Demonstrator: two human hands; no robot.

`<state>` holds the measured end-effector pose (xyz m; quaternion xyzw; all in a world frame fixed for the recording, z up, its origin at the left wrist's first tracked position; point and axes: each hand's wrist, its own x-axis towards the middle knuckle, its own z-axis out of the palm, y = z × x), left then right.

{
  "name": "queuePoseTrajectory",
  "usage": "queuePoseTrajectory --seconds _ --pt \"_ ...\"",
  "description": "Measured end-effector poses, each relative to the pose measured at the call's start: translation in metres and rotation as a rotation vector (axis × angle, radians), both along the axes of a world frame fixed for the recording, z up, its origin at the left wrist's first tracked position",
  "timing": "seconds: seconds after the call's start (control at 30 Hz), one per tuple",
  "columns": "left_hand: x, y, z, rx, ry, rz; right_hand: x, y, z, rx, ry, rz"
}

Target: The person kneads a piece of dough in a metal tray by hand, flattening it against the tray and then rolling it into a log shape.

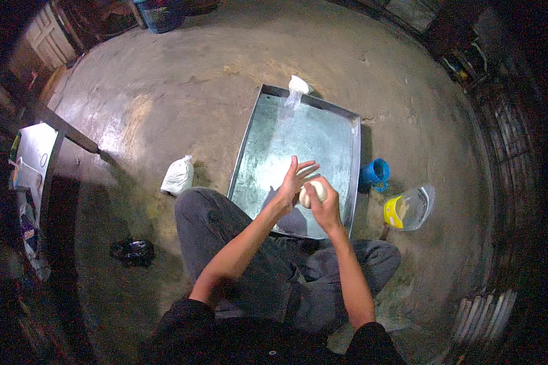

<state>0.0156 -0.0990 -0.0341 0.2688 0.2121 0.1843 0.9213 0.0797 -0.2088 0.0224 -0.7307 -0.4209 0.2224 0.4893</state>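
My right hand (325, 205) is wrapped round a smooth white dough ball (312, 194), which shows between the thumb and fingers. Just to its left, my left hand (296, 181) is open, its fingers and thumb spread and its palm turned toward the ball. Both hands are above the near part of a large shallow metal tray (292, 143) on the floor in front of my crossed legs. The tray's bare bottom shines under the light. A white plastic bag (298, 87) lies over its far rim, with a clear part hanging inside.
A blue mug (376, 174) stands by the tray's right side, near a clear and yellow plastic package (410, 210). To the left are a tied white bag (178, 175) and a black plastic bag (132, 251). A low table (49, 161) stands farther left, a blue bucket (158, 17) at the back.
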Motion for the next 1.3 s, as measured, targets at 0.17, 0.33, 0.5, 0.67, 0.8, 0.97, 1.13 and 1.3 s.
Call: queuePoseTrajectory --seconds 0.17,0.33,0.5,0.67,0.8,0.97,1.13,1.3 --pt "0.003 -0.026 0.010 -0.025 -0.123 -0.125 0.001 0.003 0.004 -0.058 -0.555 -0.133" --pt "-0.008 -0.023 0.026 0.285 0.305 0.005 0.007 0.008 -0.004 -0.185 -0.702 -0.139" --pt "-0.003 -0.027 0.030 0.394 0.379 0.288 -0.002 0.013 -0.018 0.033 -0.043 0.003" --pt "-0.007 -0.013 0.035 0.560 0.460 0.375 -0.023 0.014 -0.031 0.217 1.147 -0.150" --pt "-0.007 -0.027 0.031 1.465 0.331 0.165 0.008 0.009 -0.033 0.400 0.821 -0.266" --pt "-0.015 -0.013 0.008 1.516 0.421 -0.026 0.020 -0.012 -0.023 0.177 -0.203 -0.373" --pt "-0.014 0.039 0.043 1.539 0.527 0.031 0.034 -0.001 -0.038 -0.128 -0.491 -0.215" --pt "-0.027 0.149 0.037 1.535 1.144 0.136 0.011 0.012 -0.103 -0.460 -0.765 0.013"
